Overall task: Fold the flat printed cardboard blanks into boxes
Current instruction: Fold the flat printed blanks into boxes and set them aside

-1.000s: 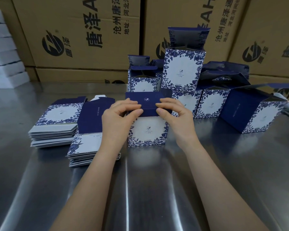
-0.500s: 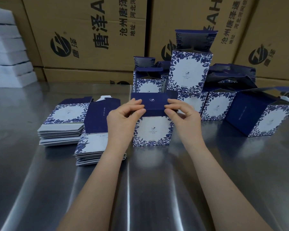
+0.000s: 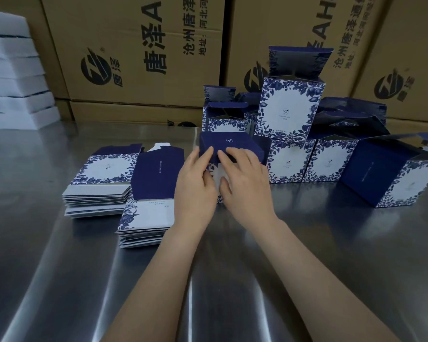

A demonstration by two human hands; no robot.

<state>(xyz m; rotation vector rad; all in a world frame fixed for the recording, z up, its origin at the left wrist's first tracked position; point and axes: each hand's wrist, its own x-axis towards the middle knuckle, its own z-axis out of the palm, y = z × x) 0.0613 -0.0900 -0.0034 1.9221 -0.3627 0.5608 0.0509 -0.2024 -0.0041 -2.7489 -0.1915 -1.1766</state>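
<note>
on the near tabletop (image 3: 59, 280), the left hand (image 3: 195, 186) and right hand (image 3: 247, 188) reach to the box (image 3: 230, 144) in the middle. each grip holds its top edge, fingers on the blue lid. it looks best to press the lid flat and tuck it in straight. blanks (image 3: 97, 193) lie left; done boxes (image 3: 289, 112) stand far behind.

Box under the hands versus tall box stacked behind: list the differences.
The held box has its navy lid folded down; the stacked box has its lid upright, open. The held box sits on the table, gripped by the left hand and right hand; the stacked box rests untouched on other boxes. Both share blue floral print.
</note>
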